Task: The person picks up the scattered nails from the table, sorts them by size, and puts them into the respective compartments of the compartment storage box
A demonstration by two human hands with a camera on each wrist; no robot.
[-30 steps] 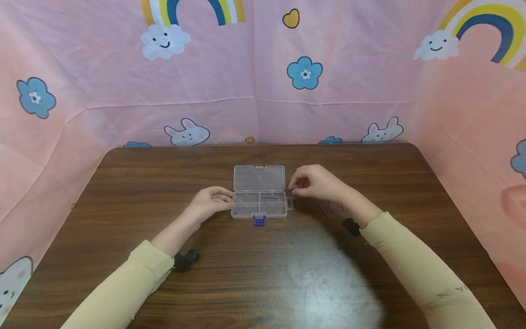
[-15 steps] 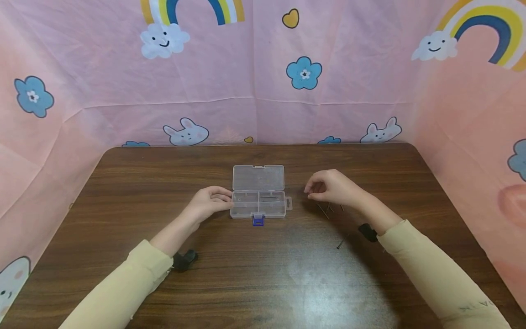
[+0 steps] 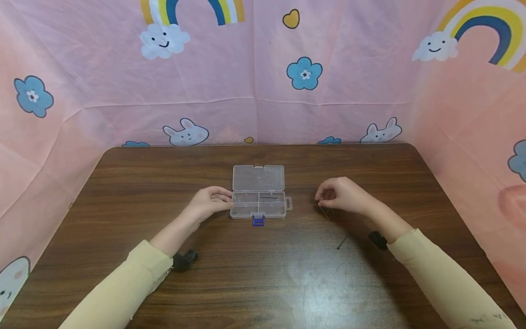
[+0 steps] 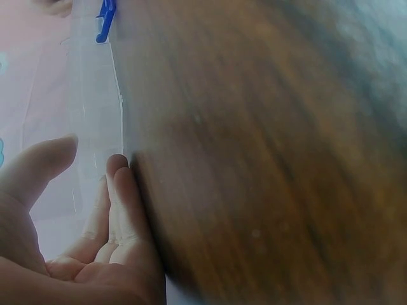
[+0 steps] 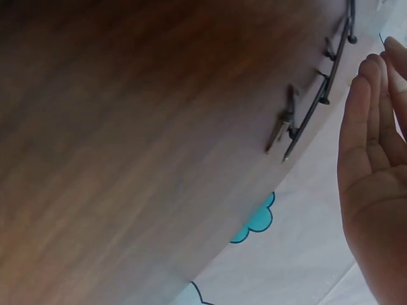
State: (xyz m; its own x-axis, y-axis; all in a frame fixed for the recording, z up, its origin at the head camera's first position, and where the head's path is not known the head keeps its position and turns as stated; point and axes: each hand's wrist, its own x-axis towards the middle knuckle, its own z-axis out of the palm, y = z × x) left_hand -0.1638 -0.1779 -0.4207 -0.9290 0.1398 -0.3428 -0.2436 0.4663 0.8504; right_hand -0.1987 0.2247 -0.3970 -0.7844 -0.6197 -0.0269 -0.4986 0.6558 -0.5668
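A clear plastic compartment box (image 3: 244, 216) stands with its lid (image 3: 259, 178) folded back and a blue latch (image 3: 258, 221) at the front. Thin metal nails (image 3: 270, 198) lie in its far right compartment. My left hand (image 3: 205, 203) touches the box's left end; in the left wrist view its fingers (image 4: 121, 210) lie straight along the wall, thumb apart. To the box's right, my right hand (image 3: 339, 194) hovers low over several loose nails (image 5: 315, 108), partly hiding them in the head view. Its fingers (image 5: 356, 114) are nearly straight, the tips close to the thumb.
One separate nail (image 3: 342, 242) lies nearer the front on the brown wooden table (image 3: 230, 283). A hang tab (image 3: 289, 203) juts from the box's right side. Pink patterned cloth (image 3: 267, 119) closes off the back and sides. Black wrist cameras (image 3: 185, 260) sit near the sleeves.
My right hand has moved from beside the box rightward and slightly toward me, down to the loose nails. The separate nail has come out from behind the wrist. My left hand stays put.
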